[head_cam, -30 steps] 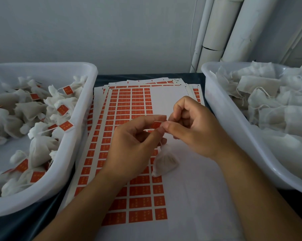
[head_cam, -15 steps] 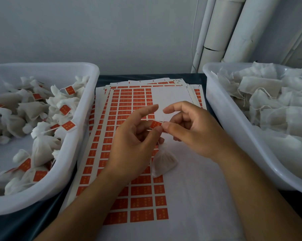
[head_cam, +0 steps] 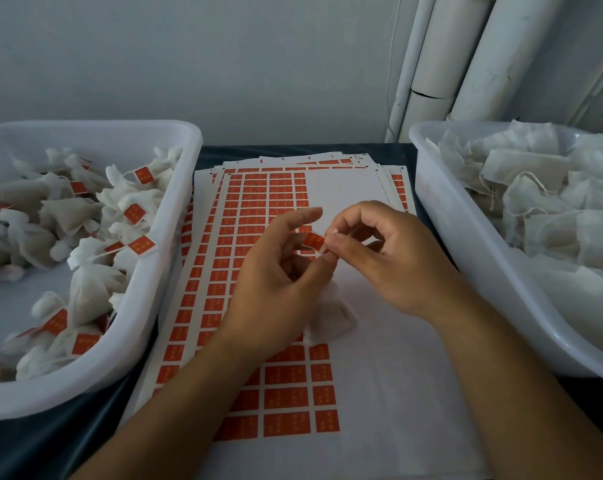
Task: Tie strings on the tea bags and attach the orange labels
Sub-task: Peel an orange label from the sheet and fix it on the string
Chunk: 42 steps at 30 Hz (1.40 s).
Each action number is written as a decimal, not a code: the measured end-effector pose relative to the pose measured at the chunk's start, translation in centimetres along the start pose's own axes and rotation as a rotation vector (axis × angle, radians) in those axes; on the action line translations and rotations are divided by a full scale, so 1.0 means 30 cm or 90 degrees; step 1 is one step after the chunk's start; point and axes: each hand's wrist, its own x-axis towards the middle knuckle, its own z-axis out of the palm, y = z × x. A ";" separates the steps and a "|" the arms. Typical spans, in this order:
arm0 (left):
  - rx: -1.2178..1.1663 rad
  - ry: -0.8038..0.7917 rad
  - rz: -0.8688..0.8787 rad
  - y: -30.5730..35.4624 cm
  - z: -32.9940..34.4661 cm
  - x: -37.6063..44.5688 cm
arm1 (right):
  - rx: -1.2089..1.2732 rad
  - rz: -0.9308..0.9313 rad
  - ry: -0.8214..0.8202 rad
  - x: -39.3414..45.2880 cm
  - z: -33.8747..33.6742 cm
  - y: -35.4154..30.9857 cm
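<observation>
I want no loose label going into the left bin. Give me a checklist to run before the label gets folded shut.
1. Label pinched by both hands: ok; left hand, right hand.
2. String lying across the label: cannot tell, too thin to see.
3. Tea bag resting on the sheet under the hands: ok.
4. Label's sticky side facing the string: cannot tell.
5. Room in the left bin: ok.

2 white tubs (head_cam: pixel 175 237), 1 stack label sheets (head_cam: pixel 341 188), 2 hands (head_cam: pixel 272 282), 3 pipes (head_cam: pixel 442 57).
</observation>
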 end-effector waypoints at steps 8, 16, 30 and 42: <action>0.031 0.046 0.009 -0.001 0.020 -0.007 | 0.011 0.005 0.015 0.000 0.014 -0.008; 0.075 0.121 0.078 0.007 0.018 -0.004 | 0.053 0.008 0.042 0.000 0.010 -0.008; 0.099 -0.004 0.055 0.001 -0.022 0.004 | 0.047 0.018 -0.010 -0.002 -0.059 -0.006; 0.087 0.095 0.100 0.017 0.019 -0.007 | 0.053 -0.028 0.061 -0.007 -0.010 -0.033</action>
